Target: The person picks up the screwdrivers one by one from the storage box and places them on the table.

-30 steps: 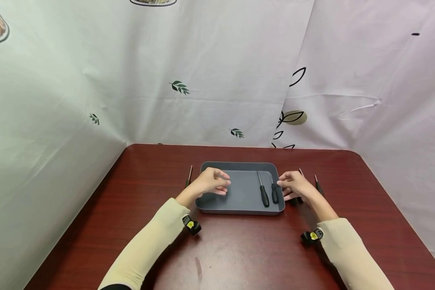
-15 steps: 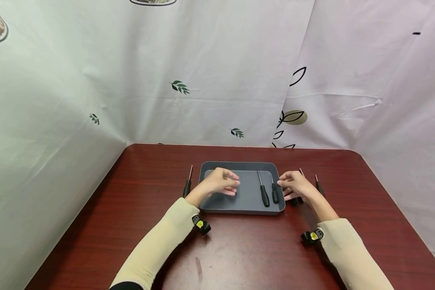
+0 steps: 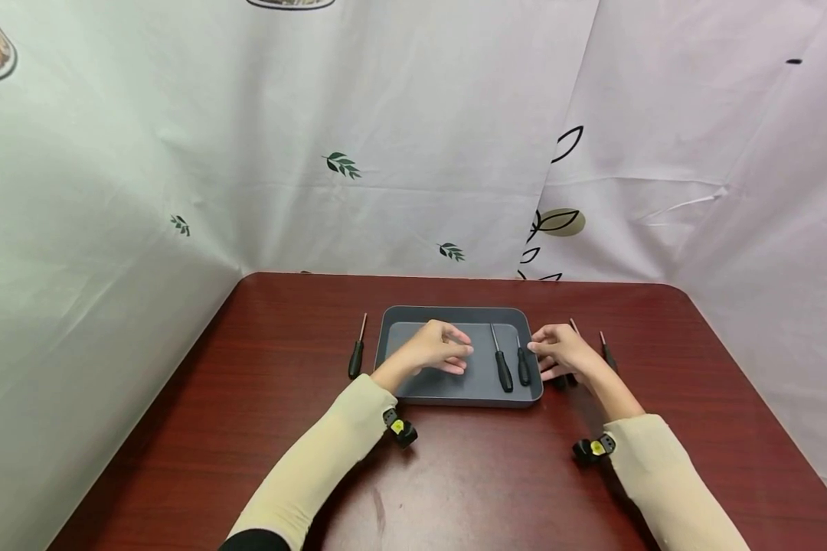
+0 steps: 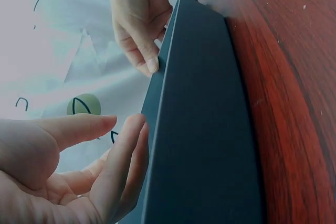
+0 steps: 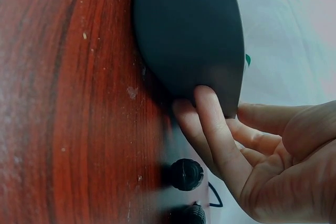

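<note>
A grey rectangular tray [image 3: 455, 314] lies on the table with two black-handled screwdrivers inside, a longer screwdriver [image 3: 502, 369] and a shorter screwdriver [image 3: 523, 367]. My left hand [image 3: 433, 349] hovers over the tray's left half, fingers loosely bent, with nothing between thumb and fingers. At the tray's right end, my right hand [image 3: 562, 352] pinches the side. In the right wrist view, two fingers [image 5: 212, 114] press the outer wall while the thumb [image 5: 268, 117] is at the rim. Its thumb also shows at the rim in the left wrist view.
Left of the tray lies another screwdriver [image 3: 356, 358]. More screwdrivers lie to its right, one screwdriver [image 3: 609, 355] beyond my right wrist and others partly hidden by the hand. The dark red table [image 3: 482, 474] meets a white patterned cloth [image 3: 413, 153] behind.
My left hand has moved right, from the tray's left side farther over its inside, uncovering the left screwdriver. My right hand has stayed at the right rim, and the tray looks still.
</note>
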### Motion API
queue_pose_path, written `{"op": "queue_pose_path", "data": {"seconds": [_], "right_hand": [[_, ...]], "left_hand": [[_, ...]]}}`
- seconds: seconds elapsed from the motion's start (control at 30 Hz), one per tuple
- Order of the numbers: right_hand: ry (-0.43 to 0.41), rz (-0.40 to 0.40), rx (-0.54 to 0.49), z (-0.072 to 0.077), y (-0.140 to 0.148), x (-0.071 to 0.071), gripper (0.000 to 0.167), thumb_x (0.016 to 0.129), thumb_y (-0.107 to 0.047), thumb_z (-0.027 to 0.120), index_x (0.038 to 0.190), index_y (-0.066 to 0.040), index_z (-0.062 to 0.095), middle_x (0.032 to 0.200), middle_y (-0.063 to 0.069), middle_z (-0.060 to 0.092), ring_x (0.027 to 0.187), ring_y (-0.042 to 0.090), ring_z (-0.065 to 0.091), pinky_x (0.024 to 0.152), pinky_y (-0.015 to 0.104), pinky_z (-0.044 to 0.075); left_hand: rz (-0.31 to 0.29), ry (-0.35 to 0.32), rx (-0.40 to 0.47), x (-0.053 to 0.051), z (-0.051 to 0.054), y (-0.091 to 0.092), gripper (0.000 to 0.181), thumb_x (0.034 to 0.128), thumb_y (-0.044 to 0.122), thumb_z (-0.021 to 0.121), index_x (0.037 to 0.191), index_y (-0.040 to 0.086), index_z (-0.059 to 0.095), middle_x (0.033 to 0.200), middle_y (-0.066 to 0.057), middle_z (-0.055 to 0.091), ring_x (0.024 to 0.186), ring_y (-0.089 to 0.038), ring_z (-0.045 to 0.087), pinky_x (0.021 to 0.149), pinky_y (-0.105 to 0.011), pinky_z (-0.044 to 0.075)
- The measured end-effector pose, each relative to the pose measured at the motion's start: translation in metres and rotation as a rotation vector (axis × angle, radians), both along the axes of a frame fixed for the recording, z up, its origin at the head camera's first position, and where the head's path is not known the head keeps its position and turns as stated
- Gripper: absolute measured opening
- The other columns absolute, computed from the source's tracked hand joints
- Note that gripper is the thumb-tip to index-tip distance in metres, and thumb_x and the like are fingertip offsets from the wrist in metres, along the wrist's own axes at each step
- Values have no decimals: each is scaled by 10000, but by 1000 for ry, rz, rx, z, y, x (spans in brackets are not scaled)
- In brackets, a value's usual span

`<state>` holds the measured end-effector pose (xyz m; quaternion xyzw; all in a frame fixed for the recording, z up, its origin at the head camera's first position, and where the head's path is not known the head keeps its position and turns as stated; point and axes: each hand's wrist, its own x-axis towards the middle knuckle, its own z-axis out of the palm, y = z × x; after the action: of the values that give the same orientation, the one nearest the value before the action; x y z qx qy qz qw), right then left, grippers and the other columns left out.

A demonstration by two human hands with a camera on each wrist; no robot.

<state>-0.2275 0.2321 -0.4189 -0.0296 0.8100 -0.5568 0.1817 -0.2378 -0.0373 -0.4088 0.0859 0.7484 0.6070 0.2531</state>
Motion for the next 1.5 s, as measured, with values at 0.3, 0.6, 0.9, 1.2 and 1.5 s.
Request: {"op": "queue_pose_path", "data": {"seconds": [0.3,0.6,0.9,1.2,1.5], "right_hand": [[0,3,8,0,-1,1,309,1028,-37,540,1235,181,469,977,187,650,668,175,671,617,378,634],[1,-1,16,1,-1,2,319,1029,-41,541,1242,183,465,993,204,643,669,176,669,616,383,635],[4,-2,21,1,-1,2,318,1027,-40,545,1243,181,468,993,203,645,665,185,674,607,379,633],[3,-11,19,-1,0,-1,294,1029,-25,525,1231,182,473,938,161,659,659,184,682,601,363,632],[-11,-24,26,-1,-1,-2,302,1028,-30,526,1245,174,467,951,159,644,653,177,672,602,363,632]], "left_hand": [[33,-1,-12,3,-6,14,217,919,6,704,1112,-82,656,1036,-290,674,621,-161,673,642,-320,632],[33,-12,-3,4,-7,25,236,916,-12,694,1120,-116,640,997,-317,673,610,-183,686,641,-329,632],[58,7,-44,3,-13,36,279,903,-3,715,1142,-119,630,900,-221,691,606,-207,706,604,-294,625],[85,25,-111,5,-11,52,325,906,12,721,1188,-109,614,894,-235,705,670,-278,731,583,-280,620],[45,178,-252,8,-16,63,362,917,88,734,1189,-116,610,784,-152,689,576,-192,708,578,-232,603]]}}
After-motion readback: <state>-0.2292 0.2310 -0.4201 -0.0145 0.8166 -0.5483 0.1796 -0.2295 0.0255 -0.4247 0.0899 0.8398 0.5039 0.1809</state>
